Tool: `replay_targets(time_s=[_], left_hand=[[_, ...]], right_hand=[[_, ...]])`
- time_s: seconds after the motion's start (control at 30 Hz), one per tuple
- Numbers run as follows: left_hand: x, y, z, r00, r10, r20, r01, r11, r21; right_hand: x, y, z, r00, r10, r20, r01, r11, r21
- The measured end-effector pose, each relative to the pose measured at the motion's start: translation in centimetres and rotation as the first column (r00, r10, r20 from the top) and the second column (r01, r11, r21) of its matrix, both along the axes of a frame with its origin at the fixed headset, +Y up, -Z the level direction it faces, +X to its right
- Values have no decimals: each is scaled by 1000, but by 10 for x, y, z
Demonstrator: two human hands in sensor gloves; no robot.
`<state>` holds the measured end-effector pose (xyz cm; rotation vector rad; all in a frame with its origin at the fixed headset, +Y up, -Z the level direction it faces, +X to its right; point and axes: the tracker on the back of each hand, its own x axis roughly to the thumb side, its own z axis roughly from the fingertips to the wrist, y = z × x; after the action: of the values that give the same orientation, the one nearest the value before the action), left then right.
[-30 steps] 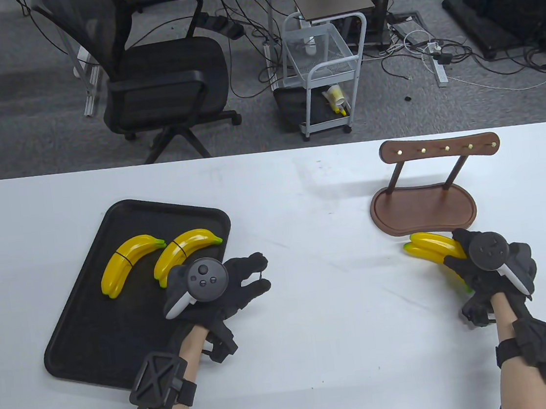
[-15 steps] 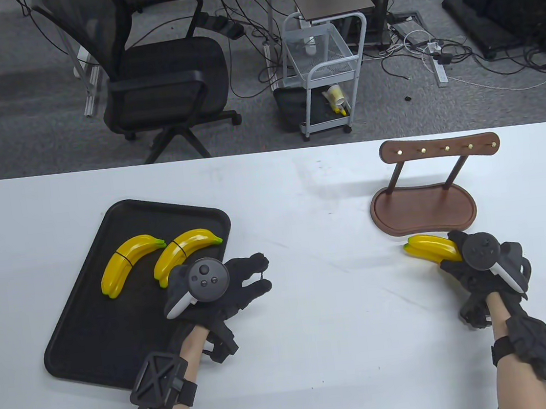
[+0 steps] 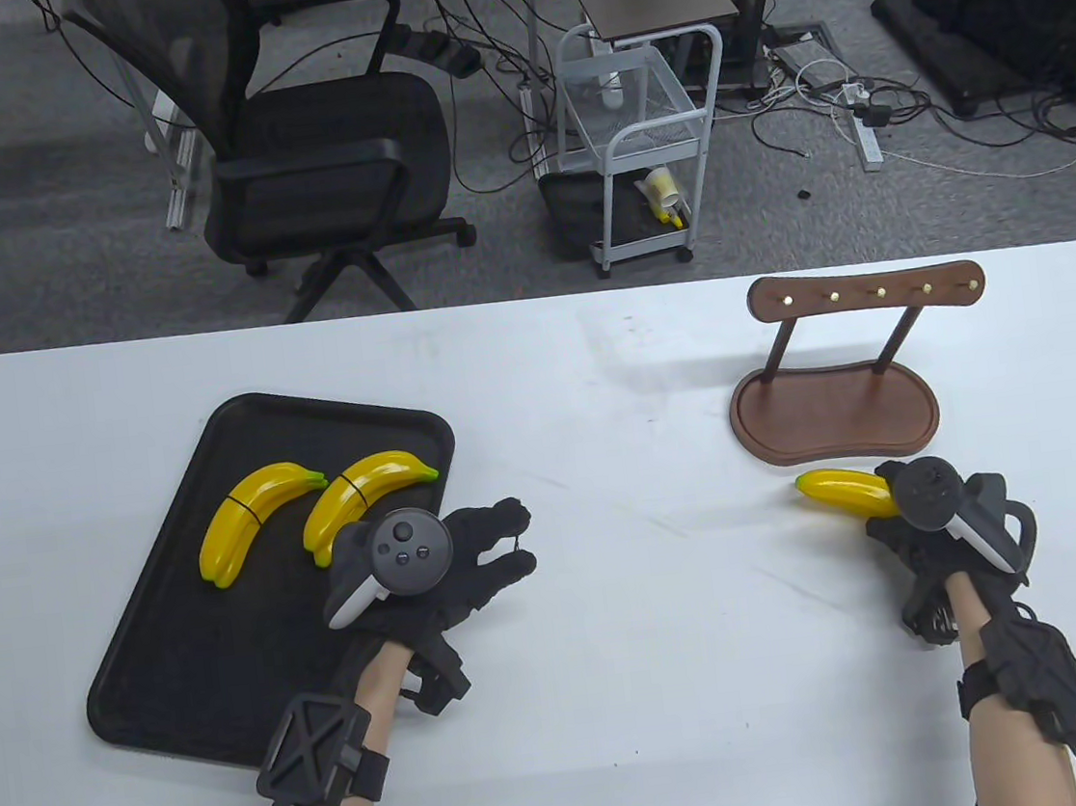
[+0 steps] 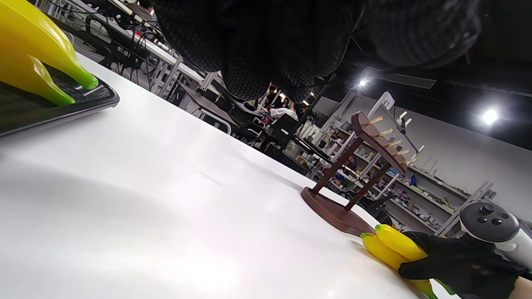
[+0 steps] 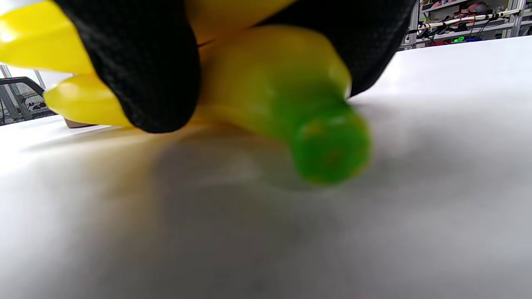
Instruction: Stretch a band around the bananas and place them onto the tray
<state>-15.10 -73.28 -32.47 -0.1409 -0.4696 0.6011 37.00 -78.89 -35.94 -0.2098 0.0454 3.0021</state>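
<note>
The right hand (image 3: 930, 523) grips a yellow banana pair (image 3: 844, 492) low on the table (image 3: 639, 605) near its right edge, just before the wooden stand (image 3: 836, 422). The left hand (image 3: 441, 569) rests with fingers loosely spread at the tray (image 3: 154, 650) corner; bare tabletop lies between the hands. Two banded bunches (image 3: 318, 515) lie side by side on the tray, glossy yellow with green tips.

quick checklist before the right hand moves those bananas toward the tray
1. Right hand grips the banana pair: ok.
2. Both bananas in the grasp: ok.
3. Band around this pair: cannot tell, none visible.
4. Room on the tray in front of the two banded pairs: ok.
5. Left hand off the path: not ok, it rests at the tray's right edge.
6. Wooden rack clear of the pair: ok.
</note>
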Motion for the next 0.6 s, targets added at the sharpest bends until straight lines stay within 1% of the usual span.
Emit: replay_targets(time_s=[0.3, 0.5, 0.6], left_hand=[[0, 0, 0, 1000, 5, 0, -5, 1000, 0], [0, 0, 0, 1000, 11, 2, -11, 1000, -2], [0, 0, 0, 1000, 13, 1, -13, 1000, 0]], right_hand=[[3, 1, 0, 999, -29, 13, 29, 999, 22], [-1, 11, 2, 996, -85, 1, 85, 996, 41], [-9, 20, 2, 996, -80, -25, 81, 996, 48]])
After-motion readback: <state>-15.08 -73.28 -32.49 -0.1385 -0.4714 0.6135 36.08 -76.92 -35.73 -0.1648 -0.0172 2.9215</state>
